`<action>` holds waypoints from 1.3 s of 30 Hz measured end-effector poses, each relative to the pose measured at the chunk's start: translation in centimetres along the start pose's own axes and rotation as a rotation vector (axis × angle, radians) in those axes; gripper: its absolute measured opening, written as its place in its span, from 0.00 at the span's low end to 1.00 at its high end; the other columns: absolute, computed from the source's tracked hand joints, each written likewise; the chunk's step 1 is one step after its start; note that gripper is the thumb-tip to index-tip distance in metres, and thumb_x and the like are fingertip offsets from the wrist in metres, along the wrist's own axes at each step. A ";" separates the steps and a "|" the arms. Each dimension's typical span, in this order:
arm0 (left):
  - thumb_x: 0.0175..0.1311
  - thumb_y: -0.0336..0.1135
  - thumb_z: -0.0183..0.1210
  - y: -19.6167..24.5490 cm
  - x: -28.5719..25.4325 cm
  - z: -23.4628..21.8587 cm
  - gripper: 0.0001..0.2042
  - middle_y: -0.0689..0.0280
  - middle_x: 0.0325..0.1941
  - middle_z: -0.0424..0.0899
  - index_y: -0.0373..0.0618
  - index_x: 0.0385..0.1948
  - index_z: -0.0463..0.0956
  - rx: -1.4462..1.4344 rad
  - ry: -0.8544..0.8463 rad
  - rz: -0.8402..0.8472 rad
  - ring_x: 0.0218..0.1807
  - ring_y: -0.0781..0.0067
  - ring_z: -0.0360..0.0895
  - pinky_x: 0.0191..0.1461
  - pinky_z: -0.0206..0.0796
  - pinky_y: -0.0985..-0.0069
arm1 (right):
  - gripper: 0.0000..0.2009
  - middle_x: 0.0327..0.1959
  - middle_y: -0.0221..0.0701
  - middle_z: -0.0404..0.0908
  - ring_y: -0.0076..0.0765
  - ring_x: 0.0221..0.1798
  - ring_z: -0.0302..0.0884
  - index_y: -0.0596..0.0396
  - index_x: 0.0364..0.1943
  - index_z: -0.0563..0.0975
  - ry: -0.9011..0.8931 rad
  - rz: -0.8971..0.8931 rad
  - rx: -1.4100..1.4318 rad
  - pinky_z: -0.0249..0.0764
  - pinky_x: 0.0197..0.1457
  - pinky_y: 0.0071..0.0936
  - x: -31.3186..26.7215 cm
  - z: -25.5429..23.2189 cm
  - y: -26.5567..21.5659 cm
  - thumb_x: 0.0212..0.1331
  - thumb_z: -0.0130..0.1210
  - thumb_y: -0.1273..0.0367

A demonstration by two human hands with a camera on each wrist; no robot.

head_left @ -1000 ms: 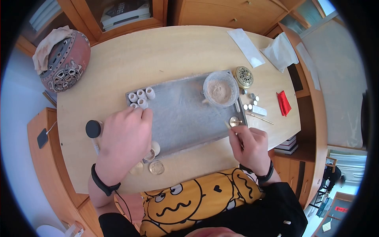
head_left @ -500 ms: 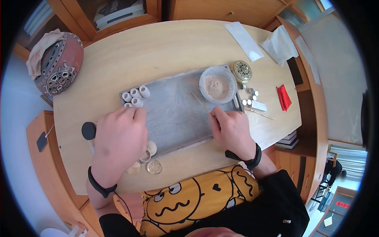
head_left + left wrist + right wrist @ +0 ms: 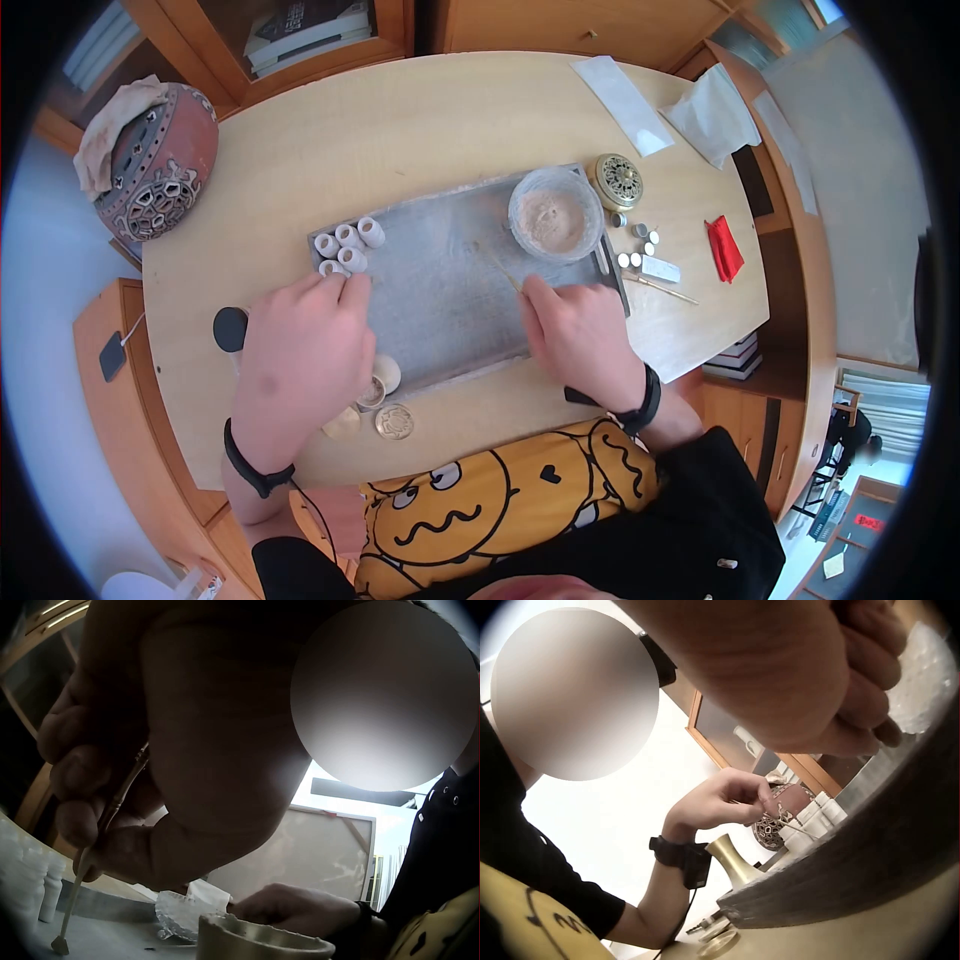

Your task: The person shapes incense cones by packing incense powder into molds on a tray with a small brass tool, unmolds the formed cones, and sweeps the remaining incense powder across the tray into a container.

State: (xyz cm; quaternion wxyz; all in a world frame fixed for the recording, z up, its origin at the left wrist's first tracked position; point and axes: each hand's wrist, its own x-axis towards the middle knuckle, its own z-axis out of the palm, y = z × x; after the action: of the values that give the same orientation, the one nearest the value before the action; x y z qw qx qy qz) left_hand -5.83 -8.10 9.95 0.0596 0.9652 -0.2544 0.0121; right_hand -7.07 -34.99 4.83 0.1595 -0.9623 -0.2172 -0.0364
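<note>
Above the left end of the grey tray (image 3: 440, 290), the left hand (image 3: 305, 365) pinches a thin tool (image 3: 116, 799) with a small flat tip, which hangs low over the tray in the left wrist view. Close by stand several small white bottles (image 3: 347, 236). The right hand (image 3: 585, 335) is over the tray's right part, its fingers curled round a thin stick (image 3: 505, 270) that points up and left. Its grip is partly hidden in the right wrist view. Beyond it sits a clear bowl of pale powder (image 3: 552, 222). A brass cup (image 3: 735, 862) stands beside the left wrist.
A pierced brass burner (image 3: 619, 180), small lidded pots and a thin brass rod (image 3: 665, 290) lie right of the tray. A red pouch (image 3: 723, 249) is further right, a carved pot (image 3: 165, 165) far left. Brass discs (image 3: 394, 421) lie at the near edge.
The right hand has moved left from the tray's right edge to over the tray, with its stick now angled up and left. The left hand stays by the bottles.
</note>
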 end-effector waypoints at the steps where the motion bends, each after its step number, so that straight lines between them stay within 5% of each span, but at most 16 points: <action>1: 0.47 0.28 0.60 0.0 -0.1 -0.1 0.07 0.60 0.25 0.79 0.41 0.28 0.74 -0.015 -0.001 -0.005 0.31 0.59 0.80 0.34 0.73 0.63 | 0.06 0.11 0.35 0.71 0.46 0.15 0.74 0.54 0.26 0.74 0.020 -0.011 0.008 0.68 0.20 0.39 0.5 0.0 0.0 0.56 0.61 0.75; 10: 0.57 0.26 0.59 -0.6 -0.9 -1.7 0.05 0.59 0.25 0.77 0.43 0.34 0.76 -0.113 -0.039 -0.091 0.29 0.52 0.76 0.34 0.65 0.58 | 0.08 0.10 0.33 0.69 0.44 0.13 0.72 0.55 0.25 0.72 -0.144 -0.041 0.086 0.67 0.18 0.37 -3.7 -2.9 -0.6 0.58 0.60 0.74; 18: 0.57 0.25 0.59 0.0 -1.2 -2.8 0.04 0.59 0.24 0.77 0.42 0.33 0.76 -0.074 -0.036 -0.084 0.28 0.53 0.76 0.33 0.66 0.60 | 0.08 0.09 0.32 0.69 0.44 0.12 0.71 0.54 0.26 0.71 -0.009 -0.067 -0.006 0.66 0.17 0.37 1.3 0.2 -0.4 0.59 0.59 0.74; 24: 0.58 0.24 0.59 -0.2 -1.2 -2.8 0.04 0.58 0.27 0.79 0.40 0.33 0.76 -0.097 -0.060 -0.108 0.30 0.52 0.77 0.34 0.67 0.60 | 0.08 0.09 0.31 0.68 0.42 0.11 0.71 0.54 0.26 0.71 -0.163 -0.059 0.085 0.66 0.16 0.36 -2.9 -3.9 -1.0 0.57 0.60 0.75; 29: 0.58 0.24 0.59 0.3 -0.9 -2.8 0.04 0.58 0.29 0.79 0.40 0.34 0.76 -0.049 -0.072 -0.091 0.33 0.52 0.78 0.36 0.67 0.60 | 0.08 0.08 0.31 0.67 0.42 0.11 0.70 0.54 0.25 0.70 -0.124 -0.076 -0.002 0.65 0.15 0.36 -1.4 -1.3 -0.8 0.57 0.59 0.74; 34: 0.54 0.25 0.61 0.2 -0.5 -1.1 0.07 0.62 0.22 0.73 0.42 0.26 0.71 0.000 0.083 -0.001 0.28 0.59 0.75 0.30 0.66 0.63 | 0.10 0.08 0.31 0.66 0.44 0.11 0.70 0.54 0.24 0.69 -0.015 -0.076 -0.031 0.66 0.16 0.36 1.6 -0.5 -0.4 0.57 0.59 0.74; 39: 0.53 0.27 0.64 0.2 0.2 -0.8 0.06 0.62 0.24 0.76 0.42 0.26 0.73 0.000 0.012 -0.111 0.28 0.56 0.76 0.32 0.65 0.62 | 0.10 0.08 0.31 0.66 0.43 0.11 0.70 0.54 0.24 0.70 -0.169 -0.070 0.050 0.67 0.16 0.36 -2.7 -3.9 -1.3 0.57 0.60 0.74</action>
State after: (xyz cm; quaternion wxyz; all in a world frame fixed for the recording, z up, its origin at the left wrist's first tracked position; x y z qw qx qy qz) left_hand -5.77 -8.26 10.73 0.0618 0.9778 -0.1999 0.0146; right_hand -10.05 -36.27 8.55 0.1633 -0.9495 -0.2643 0.0448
